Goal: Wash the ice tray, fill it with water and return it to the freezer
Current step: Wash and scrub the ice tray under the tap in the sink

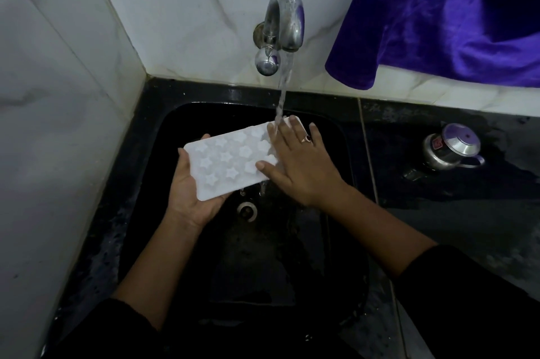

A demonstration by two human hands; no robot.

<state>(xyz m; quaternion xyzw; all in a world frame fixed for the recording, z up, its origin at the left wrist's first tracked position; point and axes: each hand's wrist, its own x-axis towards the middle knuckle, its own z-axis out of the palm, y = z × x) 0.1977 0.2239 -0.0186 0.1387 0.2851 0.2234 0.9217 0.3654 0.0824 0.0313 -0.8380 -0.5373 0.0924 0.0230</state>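
A white ice tray (225, 160) with star-shaped cells is held over the black sink (163, 130), its far end under the running water (283, 95) from the metal tap (285, 19). My left hand (190, 192) cups the tray's near left end from below, fingers curled round its edge. My right hand (298, 163) lies flat on the tray's right end with straight fingers, a ring on one finger. Water drips off the tray's lower edge.
The sink drain (247, 211) lies below the tray. A purple cloth (438, 14) hangs at the upper right over the tiled wall. A small steel lidded pot (453, 148) stands on the dark wet counter to the right. A white tiled wall (58, 95) closes the left side.
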